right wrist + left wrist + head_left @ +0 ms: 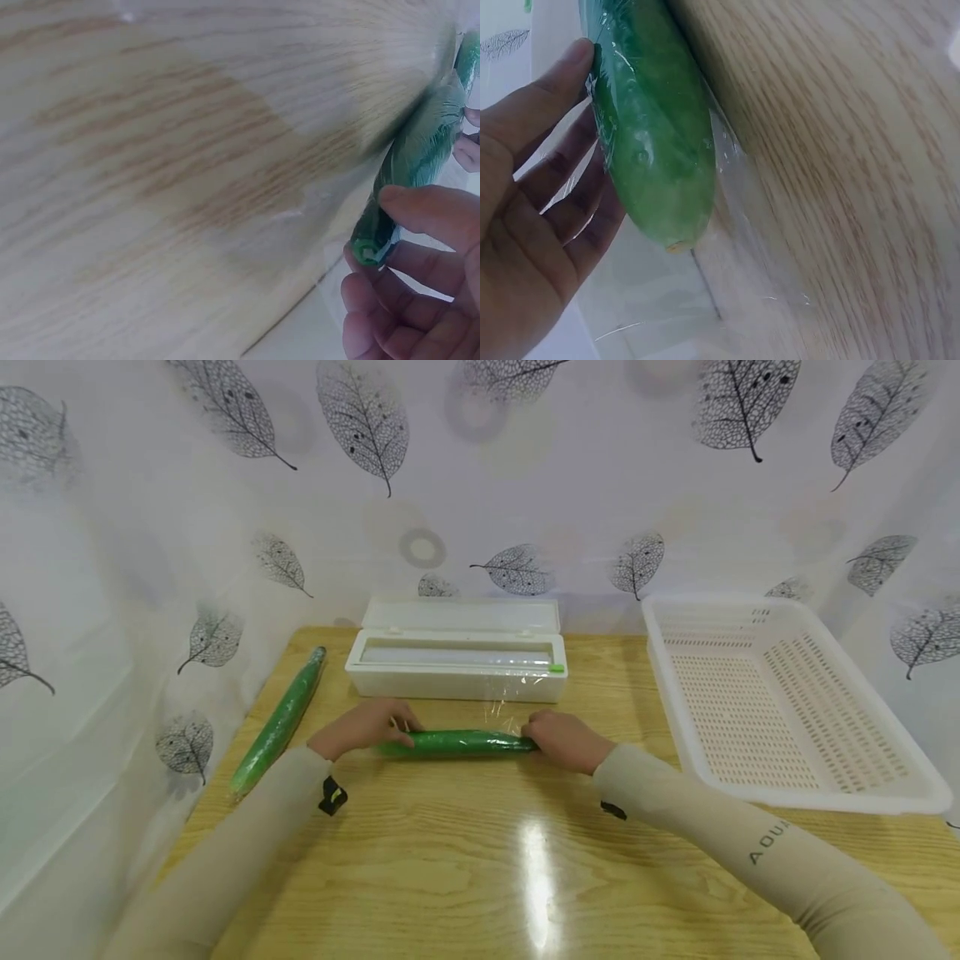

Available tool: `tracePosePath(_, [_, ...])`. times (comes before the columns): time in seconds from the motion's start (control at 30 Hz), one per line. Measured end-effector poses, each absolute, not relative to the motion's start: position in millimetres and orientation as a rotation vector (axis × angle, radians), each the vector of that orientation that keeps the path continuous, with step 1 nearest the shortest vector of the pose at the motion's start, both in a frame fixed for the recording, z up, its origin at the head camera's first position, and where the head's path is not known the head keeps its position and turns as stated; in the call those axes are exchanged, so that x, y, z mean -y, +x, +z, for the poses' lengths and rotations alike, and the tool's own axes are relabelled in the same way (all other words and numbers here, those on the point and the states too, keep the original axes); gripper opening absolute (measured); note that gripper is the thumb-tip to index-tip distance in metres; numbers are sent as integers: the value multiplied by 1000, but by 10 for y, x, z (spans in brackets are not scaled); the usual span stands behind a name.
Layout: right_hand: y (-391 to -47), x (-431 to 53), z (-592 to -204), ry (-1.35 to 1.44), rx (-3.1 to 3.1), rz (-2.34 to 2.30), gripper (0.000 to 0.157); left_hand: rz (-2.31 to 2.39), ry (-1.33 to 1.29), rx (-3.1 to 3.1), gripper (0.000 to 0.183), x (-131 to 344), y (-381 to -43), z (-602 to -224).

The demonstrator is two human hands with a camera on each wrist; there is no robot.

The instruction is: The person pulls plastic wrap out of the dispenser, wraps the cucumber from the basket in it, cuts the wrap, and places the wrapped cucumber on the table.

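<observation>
A green cucumber [465, 743] lies crosswise on the table with clear plastic film around it. At its left end is my left hand [369, 724]; in the left wrist view the thumb [574, 64] touches the wrapped side and the fingers reach behind the cucumber [656, 142]. Loose film [742, 210] spreads past the pale end there. My right hand [562, 739] grips the narrow right end, thumb on top and fingers beneath, as the right wrist view shows. Just behind stands a white film dispenser [457, 681], its lid up, and film stretches from it toward the cucumber.
Another film-wrapped cucumber [281, 722] lies at the table's left edge. To the right sits a white perforated basket [675, 727]. A green slider [556, 668] is on the dispenser's right front edge. A leaf-patterned curtain [465, 485] hangs behind the wooden table [420, 860].
</observation>
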State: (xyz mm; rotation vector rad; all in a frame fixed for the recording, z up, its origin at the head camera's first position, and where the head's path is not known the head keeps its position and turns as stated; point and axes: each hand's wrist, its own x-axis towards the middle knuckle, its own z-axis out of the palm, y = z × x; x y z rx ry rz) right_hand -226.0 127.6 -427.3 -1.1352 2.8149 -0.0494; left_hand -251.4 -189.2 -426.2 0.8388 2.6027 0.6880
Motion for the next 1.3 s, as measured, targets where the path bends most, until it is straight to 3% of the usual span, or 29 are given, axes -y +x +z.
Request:
tracePosePath(0.4, [-2286,-1331,-4296,-1003,-2783,-148,34,782,843,-2514,21,1933,-2573,-4265])
tracePosePath(0.7, [-2274,-1260,-4300,-1277,-2963,-172,55,778,814,-2500,23,1932,-2575,-4247])
tracePosePath(0.93, [-2273,-996,-4360,-1584,-2879,-82,50,807,816,-2481,22,1982,-2609,-4287])
tracePosePath(1.3, [-2264,-899,-4486,-1471,-2937,-105,37,853,836,-2454,23,1970,-2636,-4325])
